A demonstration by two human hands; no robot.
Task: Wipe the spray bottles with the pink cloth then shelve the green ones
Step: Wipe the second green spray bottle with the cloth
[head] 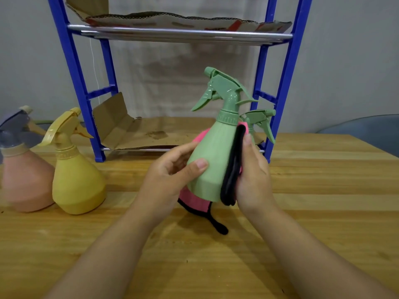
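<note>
Person's got a green spray bottle lifted just above the wooden table, center, in front of the blue shelf rack. Left hand curls round the body w/ thumb on the front; right hand presses the pink cloth flat against its right side. Looks like light, smooth plastic, prob slippery, so I'd hold the wide body, not the trigger. 2nd green bottle sits on the low shelf, far right. Yellow bottle and pink bottle wait on the left.
</note>
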